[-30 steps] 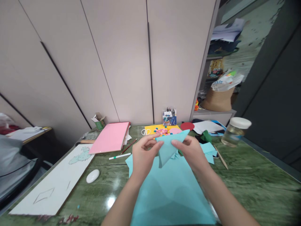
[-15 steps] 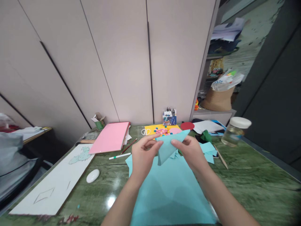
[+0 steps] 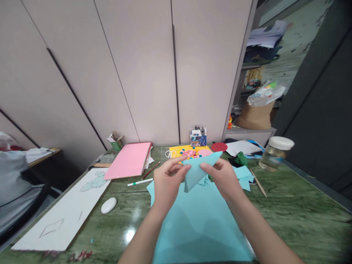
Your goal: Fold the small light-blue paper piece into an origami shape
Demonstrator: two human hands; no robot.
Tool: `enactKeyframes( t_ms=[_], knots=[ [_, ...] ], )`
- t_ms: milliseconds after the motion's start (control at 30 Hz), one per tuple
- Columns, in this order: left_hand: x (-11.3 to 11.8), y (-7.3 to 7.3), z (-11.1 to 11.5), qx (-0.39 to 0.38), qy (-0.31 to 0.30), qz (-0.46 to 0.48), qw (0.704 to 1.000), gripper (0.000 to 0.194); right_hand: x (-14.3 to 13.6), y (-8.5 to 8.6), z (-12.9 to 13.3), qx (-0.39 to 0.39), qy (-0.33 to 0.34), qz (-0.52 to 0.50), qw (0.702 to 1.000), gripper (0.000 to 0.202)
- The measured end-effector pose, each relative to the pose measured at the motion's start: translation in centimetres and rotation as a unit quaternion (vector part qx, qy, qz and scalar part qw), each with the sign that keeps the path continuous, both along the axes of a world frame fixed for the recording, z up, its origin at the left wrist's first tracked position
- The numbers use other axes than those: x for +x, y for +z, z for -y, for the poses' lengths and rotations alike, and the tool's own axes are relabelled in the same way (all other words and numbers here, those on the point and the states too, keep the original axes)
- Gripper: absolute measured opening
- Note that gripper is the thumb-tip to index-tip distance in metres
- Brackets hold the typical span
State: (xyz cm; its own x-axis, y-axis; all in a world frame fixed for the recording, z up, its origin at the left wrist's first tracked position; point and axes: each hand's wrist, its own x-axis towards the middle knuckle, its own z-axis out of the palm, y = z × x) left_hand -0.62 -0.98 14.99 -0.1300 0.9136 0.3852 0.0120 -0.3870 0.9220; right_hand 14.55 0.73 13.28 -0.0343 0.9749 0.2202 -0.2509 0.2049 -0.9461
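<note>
A folded piece of light blue paper (image 3: 196,172), roughly triangular, is held up in front of me between both hands. My left hand (image 3: 169,179) pinches its left corner between thumb and fingers. On the other side, my right hand (image 3: 222,174) grips the right part, thumb on the near face. Beneath them a large light blue sheet (image 3: 203,223) lies on the green table (image 3: 123,220). Smaller light blue paper pieces (image 3: 243,176) lie to the right of my right hand. Part of the folded paper's back is hidden by my fingers.
Behind my hands, a yellow sheet (image 3: 176,149) bears pink and blue bits, beside white-handled scissors (image 3: 170,154). A pink folder (image 3: 130,159), a marker (image 3: 140,182), a white oval object (image 3: 109,205) and a drawing (image 3: 68,205) lie left. A lidded jar (image 3: 275,156) and pencil (image 3: 258,183) are right.
</note>
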Motion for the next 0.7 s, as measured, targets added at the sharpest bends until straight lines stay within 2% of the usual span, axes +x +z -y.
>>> enactKeyframes(
  t_ms=[167, 533, 700],
  knots=[
    [-0.12, -0.12, 0.01, -0.001, -0.003, 0.003, 1.0, 0.034, 0.05, 0.05, 0.08, 0.002, 0.0, 0.002, 1.0, 0.023],
    [-0.16, -0.17, 0.22, 0.007, 0.002, -0.012, 1.0, 0.027, 0.24, -0.06, 0.15, 0.011, -0.018, 0.014, 1.0, 0.02],
    [-0.06, -0.52, 0.1, 0.044, 0.016, -0.028, 0.999, 0.024, 0.13, 0.12, 0.43, 0.04, -0.012, 0.004, 0.999, 0.021]
  ],
)
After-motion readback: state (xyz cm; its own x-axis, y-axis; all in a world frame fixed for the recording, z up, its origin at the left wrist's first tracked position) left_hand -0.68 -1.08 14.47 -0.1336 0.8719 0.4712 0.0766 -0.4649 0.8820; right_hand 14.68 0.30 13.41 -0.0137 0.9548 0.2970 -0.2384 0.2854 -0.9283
